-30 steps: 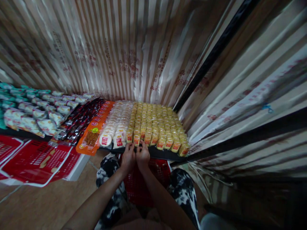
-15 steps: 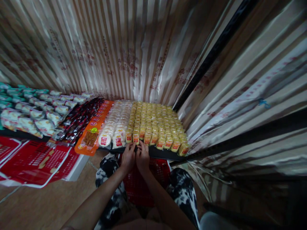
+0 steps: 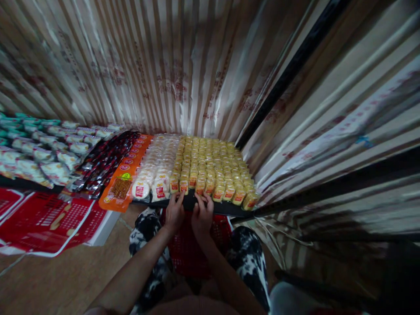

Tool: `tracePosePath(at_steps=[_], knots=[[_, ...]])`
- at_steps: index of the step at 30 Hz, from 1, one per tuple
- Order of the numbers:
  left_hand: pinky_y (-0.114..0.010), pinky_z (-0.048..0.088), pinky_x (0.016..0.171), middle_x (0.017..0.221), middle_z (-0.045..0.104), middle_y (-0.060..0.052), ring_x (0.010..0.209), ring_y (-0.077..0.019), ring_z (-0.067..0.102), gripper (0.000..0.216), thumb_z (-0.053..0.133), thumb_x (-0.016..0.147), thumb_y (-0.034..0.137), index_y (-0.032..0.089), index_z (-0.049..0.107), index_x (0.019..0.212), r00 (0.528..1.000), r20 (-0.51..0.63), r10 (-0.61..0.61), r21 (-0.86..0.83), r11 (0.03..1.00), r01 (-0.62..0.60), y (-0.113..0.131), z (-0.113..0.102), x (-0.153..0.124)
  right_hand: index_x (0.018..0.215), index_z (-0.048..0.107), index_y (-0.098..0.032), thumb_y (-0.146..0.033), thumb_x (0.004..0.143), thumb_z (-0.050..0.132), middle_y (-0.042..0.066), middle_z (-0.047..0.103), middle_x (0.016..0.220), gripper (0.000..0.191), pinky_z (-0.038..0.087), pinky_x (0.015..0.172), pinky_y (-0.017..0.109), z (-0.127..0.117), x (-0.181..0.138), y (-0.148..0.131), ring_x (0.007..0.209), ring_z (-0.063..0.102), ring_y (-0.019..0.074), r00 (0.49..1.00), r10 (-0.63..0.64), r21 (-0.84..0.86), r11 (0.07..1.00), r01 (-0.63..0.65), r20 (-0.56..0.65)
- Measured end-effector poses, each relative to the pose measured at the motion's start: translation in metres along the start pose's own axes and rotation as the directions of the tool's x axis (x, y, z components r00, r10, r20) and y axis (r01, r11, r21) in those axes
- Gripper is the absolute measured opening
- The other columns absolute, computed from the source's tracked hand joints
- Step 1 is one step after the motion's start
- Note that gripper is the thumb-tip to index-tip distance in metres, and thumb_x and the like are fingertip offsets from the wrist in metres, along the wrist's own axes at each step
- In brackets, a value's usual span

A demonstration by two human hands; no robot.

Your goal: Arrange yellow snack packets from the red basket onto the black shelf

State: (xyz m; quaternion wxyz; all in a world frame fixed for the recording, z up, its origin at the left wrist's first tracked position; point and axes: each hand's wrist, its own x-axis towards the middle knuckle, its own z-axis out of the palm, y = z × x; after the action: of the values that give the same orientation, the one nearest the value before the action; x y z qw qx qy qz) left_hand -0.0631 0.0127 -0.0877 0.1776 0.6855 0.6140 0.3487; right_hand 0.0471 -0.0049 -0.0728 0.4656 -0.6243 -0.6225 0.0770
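Note:
Rows of small yellow packaged cakes (image 3: 213,168) fill the right part of a low dark shelf (image 3: 226,209). My left hand (image 3: 173,213) rests at the shelf's front edge, its fingers stretched up to the front yellow packs. Beside it my right hand (image 3: 202,214) also lies at the edge with fingers spread, touching the front row. Neither hand grips a pack. A red plastic basket (image 3: 188,251) sits below, between my knees.
White round packs (image 3: 154,173), an orange snack pack (image 3: 123,186), dark red packs (image 3: 105,164) and green-white bags (image 3: 39,148) line the shelf leftwards. Striped shiny sheeting (image 3: 170,70) hangs behind and at right. A red-printed box (image 3: 49,223) stands on the floor at left.
Both hands were close together, pinching at the front row; now they have drawn apart a little and their fingers have spread. The view shifted slightly downward.

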Motion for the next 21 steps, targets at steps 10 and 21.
tracePosePath(at_steps=[10,21], knots=[[-0.030,0.045,0.091,0.111,0.050,-0.009,0.104,-0.0174,0.050,0.059,0.039,0.072,0.002,0.018,0.047,0.128,0.998,-0.022,0.064,0.010,0.998,-0.064,-0.0048,0.0024,-0.0011,0.120,0.056,-0.024,-0.012,0.082,0.038,0.011,0.029,0.137,0.044,0.042,0.090,0.041,0.0061,0.0048,0.0021,0.113,0.040,0.0229,0.998,-0.015,-0.212,0.977,0.027,0.054],[-0.032,0.045,0.092,0.112,0.050,-0.011,0.104,-0.0182,0.050,0.053,0.038,0.073,0.003,0.014,0.051,0.123,0.995,-0.047,0.092,-0.016,0.996,-0.093,-0.0057,0.0042,-0.0026,0.122,0.054,-0.021,-0.013,0.080,0.040,0.013,0.030,0.131,0.046,0.044,0.088,0.041,0.0078,0.0064,0.0018,0.116,0.036,0.0265,0.996,0.000,-0.235,0.972,0.021,0.088]])
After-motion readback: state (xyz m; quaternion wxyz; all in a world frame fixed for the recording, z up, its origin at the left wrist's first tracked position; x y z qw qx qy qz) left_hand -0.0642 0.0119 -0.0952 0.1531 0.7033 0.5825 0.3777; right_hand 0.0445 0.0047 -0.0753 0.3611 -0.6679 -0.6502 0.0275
